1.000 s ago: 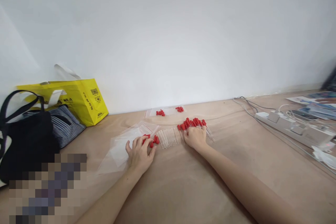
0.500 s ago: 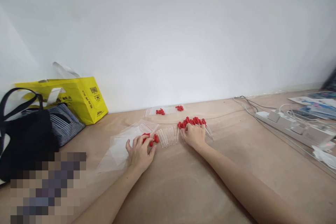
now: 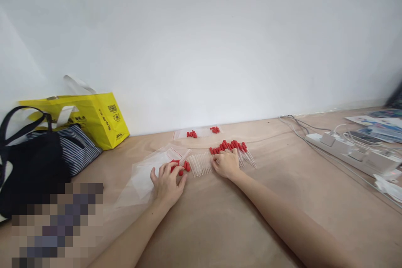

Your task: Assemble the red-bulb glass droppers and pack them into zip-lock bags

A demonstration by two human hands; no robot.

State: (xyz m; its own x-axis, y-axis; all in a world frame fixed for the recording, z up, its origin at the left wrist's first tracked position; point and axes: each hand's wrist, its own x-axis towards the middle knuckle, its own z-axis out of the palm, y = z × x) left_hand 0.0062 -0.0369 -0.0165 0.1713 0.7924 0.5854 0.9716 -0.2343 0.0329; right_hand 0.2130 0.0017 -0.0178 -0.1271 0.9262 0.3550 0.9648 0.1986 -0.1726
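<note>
My left hand [image 3: 168, 182] rests with its fingers spread at a small pile of red pieces [image 3: 187, 166], partly over clear plastic bags [image 3: 143, 178]. My right hand [image 3: 226, 163] has its fingers drawn together at the lower edge of a row of red-headed sticks [image 3: 234, 145]; whatever is between its fingertips is too small to make out. Between my hands lies a row of thin white sticks [image 3: 199, 164]. Farther back, a clear bag [image 3: 204, 132] holds two clusters of red pieces and a row of thin sticks.
A yellow bag [image 3: 105, 119], a striped pouch [image 3: 78, 150] and a black bag [image 3: 34, 167] stand at the left. At the right are a white power strip [image 3: 351, 150] with cables, a phone [image 3: 364, 137] and papers [image 3: 377, 125]. A white wall closes the back.
My right hand has moved a little left along the row, and a red-headed piece now shows farther left at its end. My left hand has stayed in place.
</note>
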